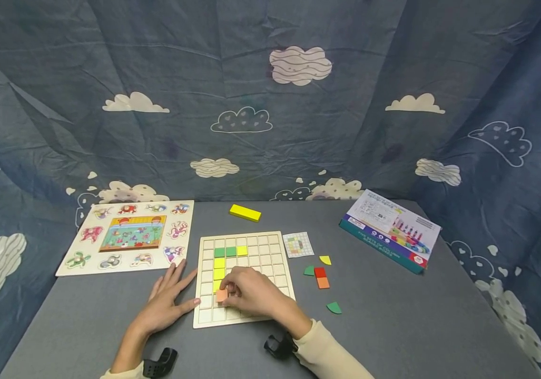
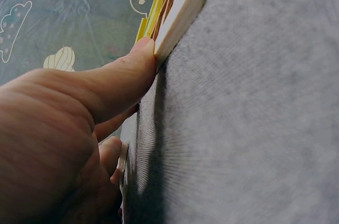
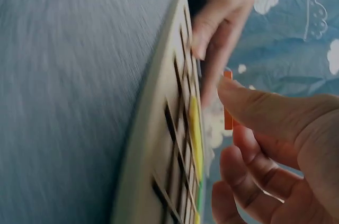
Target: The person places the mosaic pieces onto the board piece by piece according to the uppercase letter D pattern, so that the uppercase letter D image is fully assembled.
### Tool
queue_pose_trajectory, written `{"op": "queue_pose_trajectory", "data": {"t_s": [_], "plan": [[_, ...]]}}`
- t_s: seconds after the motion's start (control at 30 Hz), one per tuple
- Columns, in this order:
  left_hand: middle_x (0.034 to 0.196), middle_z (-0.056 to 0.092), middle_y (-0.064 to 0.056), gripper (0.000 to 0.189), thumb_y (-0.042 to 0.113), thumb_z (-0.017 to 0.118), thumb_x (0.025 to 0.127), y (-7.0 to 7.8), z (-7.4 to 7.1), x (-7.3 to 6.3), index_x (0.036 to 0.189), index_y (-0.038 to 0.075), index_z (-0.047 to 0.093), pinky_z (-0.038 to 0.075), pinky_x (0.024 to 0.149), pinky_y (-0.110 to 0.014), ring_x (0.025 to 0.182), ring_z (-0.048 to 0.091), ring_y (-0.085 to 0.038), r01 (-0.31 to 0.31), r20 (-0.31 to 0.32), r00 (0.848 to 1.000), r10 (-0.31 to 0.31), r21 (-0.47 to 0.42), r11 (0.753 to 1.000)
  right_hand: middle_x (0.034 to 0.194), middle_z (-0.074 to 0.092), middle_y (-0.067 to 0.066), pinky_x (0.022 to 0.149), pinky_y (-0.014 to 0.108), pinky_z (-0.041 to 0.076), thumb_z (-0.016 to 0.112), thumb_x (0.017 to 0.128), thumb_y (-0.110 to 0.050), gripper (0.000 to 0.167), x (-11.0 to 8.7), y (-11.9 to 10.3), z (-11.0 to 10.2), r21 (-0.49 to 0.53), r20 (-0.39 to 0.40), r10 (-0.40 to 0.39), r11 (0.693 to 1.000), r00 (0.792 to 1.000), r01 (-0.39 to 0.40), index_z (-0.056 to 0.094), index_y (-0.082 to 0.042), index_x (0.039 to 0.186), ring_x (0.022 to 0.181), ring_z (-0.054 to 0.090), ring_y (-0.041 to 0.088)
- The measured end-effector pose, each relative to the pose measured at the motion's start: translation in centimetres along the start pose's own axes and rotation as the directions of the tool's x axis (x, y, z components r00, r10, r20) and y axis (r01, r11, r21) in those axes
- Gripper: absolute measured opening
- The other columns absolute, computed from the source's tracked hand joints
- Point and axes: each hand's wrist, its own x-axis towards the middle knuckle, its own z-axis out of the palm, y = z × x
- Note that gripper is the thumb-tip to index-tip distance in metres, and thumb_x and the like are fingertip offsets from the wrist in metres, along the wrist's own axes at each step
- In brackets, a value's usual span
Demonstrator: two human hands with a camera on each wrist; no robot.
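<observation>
A wooden grid board [image 1: 263, 261] lies on the table, with green tiles [image 1: 225, 251] and yellow tiles [image 1: 219, 268] set in some of its squares. My right hand [image 1: 256, 292] pinches an orange square tile [image 1: 221, 296] between thumb and fingers, over the board just below the yellow column. In the right wrist view this orange tile [image 3: 228, 102] is held up off the board's surface. My left hand [image 1: 163, 305] lies spread on the table at the board's left side. Its thumb [image 2: 135, 68] presses the board's edge, seen in the left wrist view.
Right of the board lie a pattern card [image 1: 298, 245], a red tile [image 1: 320, 272], another orange tile [image 1: 323, 283] and several rounded green and yellow pieces. A picture puzzle board [image 1: 80, 260] is at left, a yellow block [image 1: 245, 212] behind, and a box [image 1: 389, 229] at right.
</observation>
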Motion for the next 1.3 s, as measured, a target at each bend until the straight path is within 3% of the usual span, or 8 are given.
{"op": "queue_pose_trajectory", "data": {"t_s": [0.4, 0.97, 1.3], "plan": [[0.166, 0.013, -0.023, 0.075, 0.035, 0.074, 0.09, 0.2, -0.1, 0.0, 0.153, 0.009, 0.043, -0.006, 0.116, -0.069, 0.153, -0.002, -0.047, 0.004, -0.002, 1.0, -0.004, 0.01, 1.0, 0.081, 0.059, -0.01, 0.054, 0.013, 0.038, 0.081, 0.083, -0.021, 0.019, 0.3, -0.8, 1.9, -0.029, 0.005, 0.062, 0.998, 0.998, -0.062, 0.076, -0.016, 0.101, 0.066, 0.046, -0.002], [0.166, 0.013, -0.023, 0.075, 0.036, 0.074, 0.09, 0.2, 0.0, 0.0, 0.153, 0.008, 0.043, -0.006, 0.116, -0.069, 0.153, -0.003, -0.047, 0.007, -0.004, 1.0, -0.007, 0.002, 1.0, 0.084, 0.063, -0.011, 0.055, 0.014, 0.04, 0.084, 0.082, -0.025, 0.021, 0.1, -0.7, 1.9, -0.036, 0.035, 0.069, 0.997, 0.997, -0.067, 0.076, -0.017, 0.1, 0.067, 0.048, -0.002], [0.166, 0.014, -0.025, 0.075, 0.036, 0.074, 0.09, 0.2, 0.0, -0.2, 0.152, 0.008, 0.044, -0.005, 0.116, -0.07, 0.153, -0.001, -0.048, -0.005, -0.013, 1.0, 0.005, 0.001, 1.0, 0.08, 0.06, -0.008, 0.053, 0.013, 0.039, 0.083, 0.082, -0.024, 0.021, 0.2, -0.6, 2.0, -0.033, 0.003, 0.092, 0.995, 0.996, -0.092, 0.075, -0.014, 0.098, 0.065, 0.047, -0.001]]}}
